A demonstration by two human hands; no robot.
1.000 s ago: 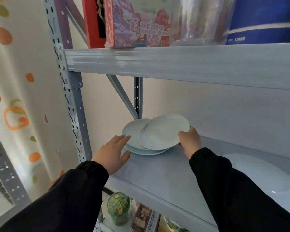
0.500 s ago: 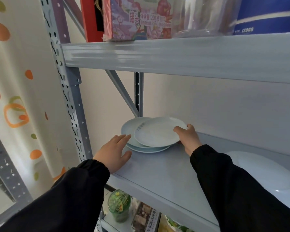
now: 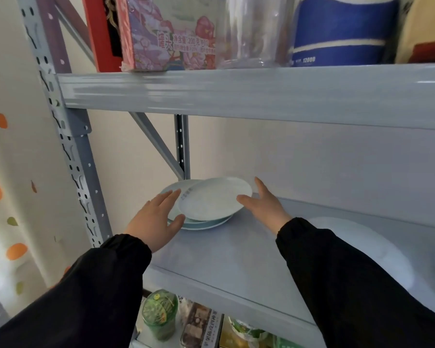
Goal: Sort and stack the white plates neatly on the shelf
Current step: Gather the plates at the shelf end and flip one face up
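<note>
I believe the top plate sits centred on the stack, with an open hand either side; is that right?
The head view shows the top plate offset rightward on the stack, not centred; left hand and right hand are open either side.

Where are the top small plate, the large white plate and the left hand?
top small plate [image 3: 215,199], head view, its flat centre.
large white plate [image 3: 369,244], head view, its bare middle.
left hand [image 3: 156,222], head view, its back.

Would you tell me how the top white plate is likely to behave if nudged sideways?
The top plate looks glazed and smooth, so it would probably slide easily. It sits off-centre, overhanging the stack to the right, so it may rock. It is likely rigid, and breakable if it slips off.
</note>
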